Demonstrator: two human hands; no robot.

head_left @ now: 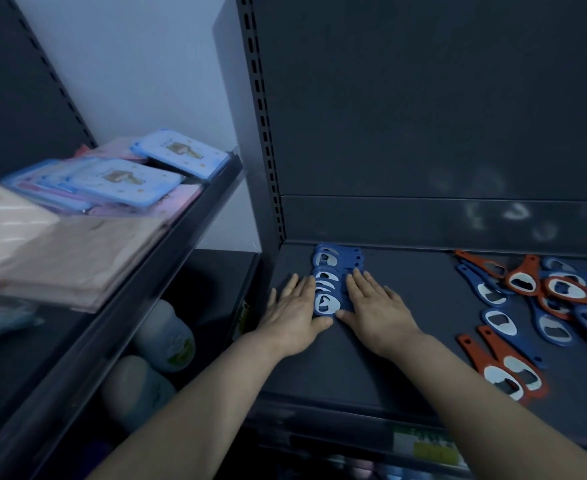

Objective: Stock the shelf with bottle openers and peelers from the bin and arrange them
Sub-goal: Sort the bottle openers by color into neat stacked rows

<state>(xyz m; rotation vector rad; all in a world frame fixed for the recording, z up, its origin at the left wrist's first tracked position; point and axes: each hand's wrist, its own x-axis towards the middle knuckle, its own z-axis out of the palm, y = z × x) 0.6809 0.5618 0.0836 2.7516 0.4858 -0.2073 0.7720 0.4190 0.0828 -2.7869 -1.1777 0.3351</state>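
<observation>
A row of several blue bottle openers [327, 284] lies overlapped on the dark shelf [406, 341] near its back left corner. My left hand [293, 311] lies flat against the row's left side, fingers together. My right hand [375, 306] lies flat against its right side, partly over the handles. Neither hand grips anything. At the right, a loose heap of blue and orange bottle openers [541, 299] lies scattered, with two orange ones [503, 368] nearer the front edge. No bin is in view.
The shelf's slotted upright [267, 150] stands just left of the row. A neighbouring shelf at the left holds blue packaged items [125, 180] and folded cloth [73, 258]. White bottles [167, 337] stand below it. A price label [427, 448] sits on the front edge.
</observation>
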